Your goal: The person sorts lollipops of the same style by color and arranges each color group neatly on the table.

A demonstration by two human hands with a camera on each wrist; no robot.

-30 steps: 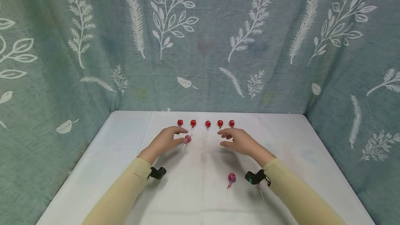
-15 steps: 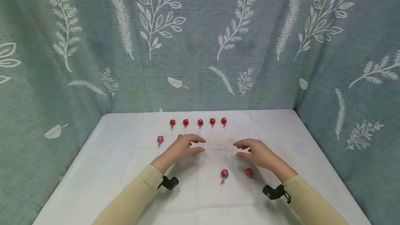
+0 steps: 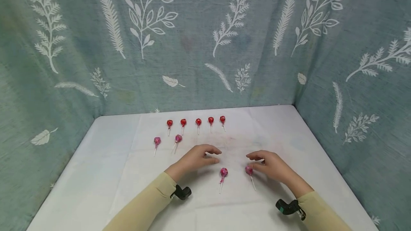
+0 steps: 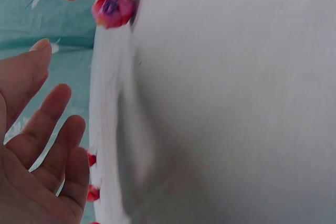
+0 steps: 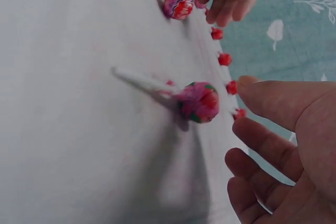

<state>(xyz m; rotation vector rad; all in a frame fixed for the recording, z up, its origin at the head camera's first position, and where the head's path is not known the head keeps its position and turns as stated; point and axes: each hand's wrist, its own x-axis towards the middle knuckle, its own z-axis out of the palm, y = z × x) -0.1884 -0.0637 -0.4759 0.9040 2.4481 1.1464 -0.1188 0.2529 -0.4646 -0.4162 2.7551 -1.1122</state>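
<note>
My left hand (image 3: pixel 199 159) hovers over the middle of the table with relaxed, parted fingers and nothing in them. Just in front of it lies a pink-wrapped lollipop (image 3: pixel 223 172), its white stick pointing toward me. My right hand (image 3: pixel 270 167) is beside a second pink lollipop (image 3: pixel 249 170), thumb close to the candy head in the head view. In the right wrist view that lollipop (image 5: pixel 199 102) lies on the cloth, and the thumb and fingers (image 5: pixel 262 135) are spread apart with nothing between them.
Several red lollipops (image 3: pixel 198 121) form a row toward the back of the white-covered table (image 3: pixel 77 174). Left of centre, two pink lollipops, one at the left (image 3: pixel 157 140) and one beside it (image 3: pixel 178 138), lie nearer me. Patterned green curtains (image 3: pixel 192 45) stand behind and at both sides.
My left hand has left the pink lollipop at the back left and come toward me and right. My right hand has drawn back toward the front right lollipop. The camera view has shifted.
</note>
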